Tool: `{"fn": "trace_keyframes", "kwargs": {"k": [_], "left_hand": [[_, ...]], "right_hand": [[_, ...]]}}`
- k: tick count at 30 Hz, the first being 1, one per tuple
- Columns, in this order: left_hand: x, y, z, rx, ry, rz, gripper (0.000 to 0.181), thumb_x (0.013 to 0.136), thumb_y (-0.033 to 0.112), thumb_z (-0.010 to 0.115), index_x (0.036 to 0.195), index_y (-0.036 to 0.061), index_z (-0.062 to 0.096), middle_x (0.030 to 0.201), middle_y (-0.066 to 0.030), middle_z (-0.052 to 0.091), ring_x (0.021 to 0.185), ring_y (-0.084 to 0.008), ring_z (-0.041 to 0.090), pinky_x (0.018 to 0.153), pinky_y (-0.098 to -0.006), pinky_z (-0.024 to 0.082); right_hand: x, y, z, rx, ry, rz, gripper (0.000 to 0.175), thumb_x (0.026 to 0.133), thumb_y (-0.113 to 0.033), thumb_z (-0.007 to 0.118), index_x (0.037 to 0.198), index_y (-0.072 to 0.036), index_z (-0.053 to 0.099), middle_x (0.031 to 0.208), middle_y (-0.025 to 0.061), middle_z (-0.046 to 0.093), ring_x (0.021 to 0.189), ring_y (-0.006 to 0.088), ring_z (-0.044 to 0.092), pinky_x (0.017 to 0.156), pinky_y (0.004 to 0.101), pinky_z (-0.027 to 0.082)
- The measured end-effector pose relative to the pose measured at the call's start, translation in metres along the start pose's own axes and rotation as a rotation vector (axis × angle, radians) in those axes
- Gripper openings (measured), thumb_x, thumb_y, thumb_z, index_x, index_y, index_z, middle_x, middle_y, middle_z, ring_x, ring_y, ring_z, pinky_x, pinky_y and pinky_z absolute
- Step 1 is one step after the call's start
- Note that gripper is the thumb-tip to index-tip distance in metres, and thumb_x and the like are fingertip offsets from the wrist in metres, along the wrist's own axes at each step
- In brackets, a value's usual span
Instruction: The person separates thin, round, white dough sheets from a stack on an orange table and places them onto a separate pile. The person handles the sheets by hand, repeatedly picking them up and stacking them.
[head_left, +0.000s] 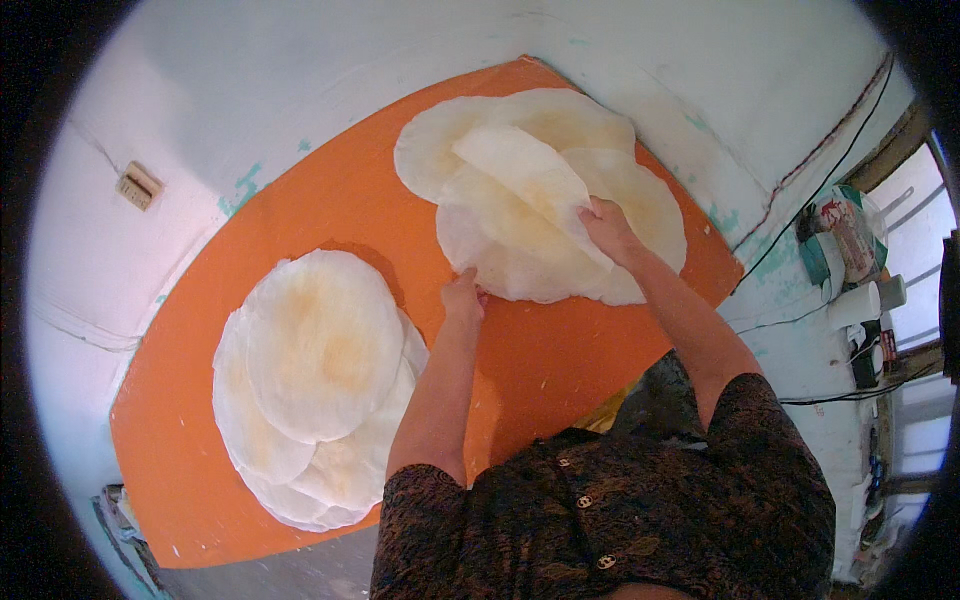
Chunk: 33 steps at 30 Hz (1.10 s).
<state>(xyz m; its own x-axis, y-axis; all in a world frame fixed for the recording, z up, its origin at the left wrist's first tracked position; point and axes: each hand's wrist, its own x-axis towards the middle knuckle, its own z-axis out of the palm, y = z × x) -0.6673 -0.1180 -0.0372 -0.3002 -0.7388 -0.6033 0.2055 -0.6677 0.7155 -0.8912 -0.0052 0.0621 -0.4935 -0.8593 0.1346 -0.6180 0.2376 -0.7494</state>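
Note:
Several thin, round, pale sheets, like flatbread or cotton wadding, overlap in a far spread pile (510, 240) on an orange board (555, 352). My right hand (609, 229) pinches the right edge of the top sheet (525, 165), part of which is folded over. At the near left rim of that pile, my left hand (466, 292) holds a sheet's edge between thumb and fingers; which layer it is I cannot tell. Left of my left forearm lies a second stack (322, 345) of similar round sheets with yellowish patches, partly hidden behind that forearm.
Painted walls (300, 82) meet the board's far edges, and a wall socket (139, 186) is at the left. Black cables (832, 176) run along the right wall. Bags (847, 232) and a white cup-like container (855, 306) stand by a barred window at the right.

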Motion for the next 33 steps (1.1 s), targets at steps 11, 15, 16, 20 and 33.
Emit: {"fn": "trace_keyframes", "kwargs": {"k": [11, 15, 16, 20, 33], "left_hand": [[-0.070, 0.092, 0.048, 0.076, -0.316, 0.670, 0.019, 0.076, 0.002, 0.051, 0.092, -0.0023, 0.059, 0.086, -0.0072, 0.060, 0.076, -0.0168, 0.055, 0.068, -0.0288, 0.045], [-0.129, 0.169, -0.024, 0.198, -0.242, 0.826, 0.016, 0.075, 0.008, 0.054, 0.089, 0.0004, 0.060, 0.080, -0.0031, 0.059, 0.071, -0.0124, 0.053, 0.064, -0.0270, 0.043], [-0.142, 0.182, -0.061, 0.251, -0.148, 0.822, 0.016, 0.075, 0.010, 0.056, 0.088, 0.0015, 0.060, 0.078, -0.0022, 0.059, 0.070, -0.0114, 0.052, 0.063, -0.0265, 0.043], [-0.199, 0.199, -0.215, 0.254, 0.331, 0.851, 0.016, 0.078, 0.012, 0.054, 0.089, 0.0025, 0.060, 0.083, -0.0038, 0.058, 0.074, -0.0125, 0.053, 0.064, -0.0261, 0.044], [-0.256, -0.020, -0.512, -0.419, 0.561, 0.378, 0.030, 0.082, 0.016, 0.051, 0.106, 0.0002, 0.044, 0.086, -0.0124, 0.057, 0.070, -0.0238, 0.060, 0.049, -0.0323, 0.051]], "right_hand": [[0.020, 0.009, -0.069, 0.017, 0.092, -0.014, 0.022, 0.083, -0.020, 0.047, 0.095, -0.004, 0.057, 0.096, 0.0124, 0.059, 0.085, 0.0247, 0.055, 0.078, 0.0363, 0.043], [0.047, -0.013, -0.108, -0.043, 0.187, -0.190, 0.026, 0.085, -0.026, 0.047, 0.097, -0.006, 0.058, 0.095, 0.0092, 0.059, 0.078, 0.0197, 0.055, 0.070, 0.0337, 0.044], [0.045, -0.037, -0.107, -0.106, 0.224, -0.236, 0.026, 0.086, -0.026, 0.047, 0.097, -0.005, 0.058, 0.092, 0.0074, 0.059, 0.077, 0.0170, 0.054, 0.069, 0.0316, 0.043], [0.031, -0.148, -0.063, -0.085, 0.228, -0.281, 0.027, 0.086, -0.025, 0.046, 0.099, -0.004, 0.056, 0.090, 0.0108, 0.060, 0.082, 0.0234, 0.055, 0.072, 0.0334, 0.044], [-0.111, -0.286, 0.222, -0.216, -0.143, -1.299, 0.028, 0.080, -0.010, 0.046, 0.107, -0.008, 0.055, 0.106, 0.0101, 0.057, 0.098, 0.0257, 0.054, 0.084, 0.0347, 0.042]]}}
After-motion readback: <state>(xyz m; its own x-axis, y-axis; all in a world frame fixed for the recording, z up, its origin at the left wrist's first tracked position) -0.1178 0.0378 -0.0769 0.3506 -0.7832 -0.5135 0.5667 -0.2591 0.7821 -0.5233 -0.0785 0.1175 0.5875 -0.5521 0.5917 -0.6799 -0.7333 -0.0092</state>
